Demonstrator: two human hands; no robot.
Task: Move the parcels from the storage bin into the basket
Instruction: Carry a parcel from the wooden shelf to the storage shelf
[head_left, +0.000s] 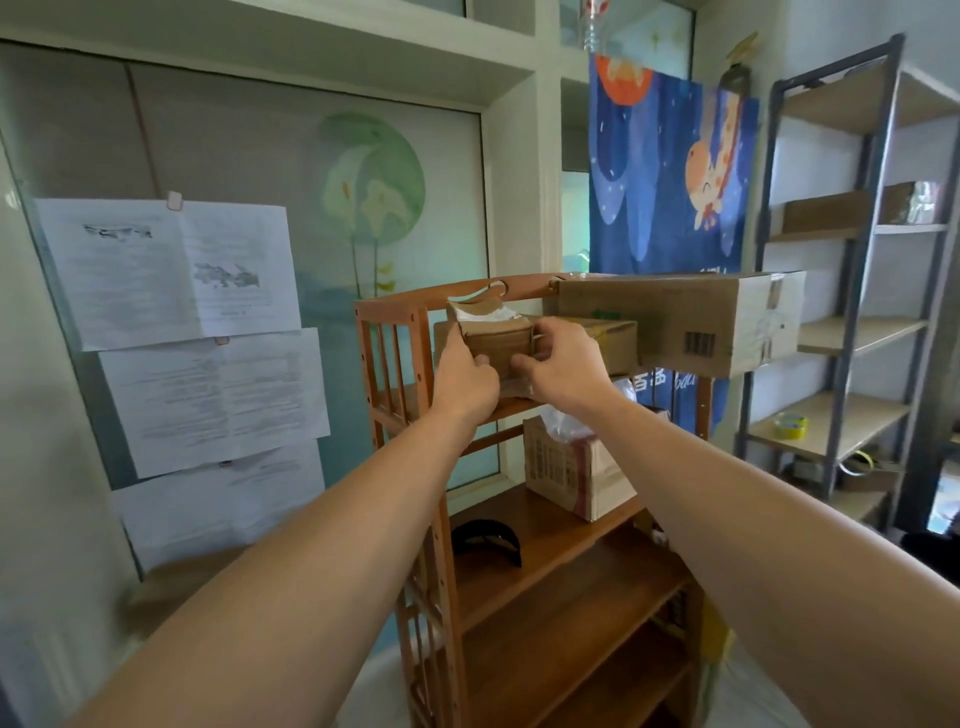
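Wooden shelf unit, papered wall

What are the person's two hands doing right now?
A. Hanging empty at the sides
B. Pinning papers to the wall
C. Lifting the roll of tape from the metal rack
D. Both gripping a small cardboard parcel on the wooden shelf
D: the left hand and right hand grip the two sides of a small cardboard parcel on the upper level of the wooden shelf.
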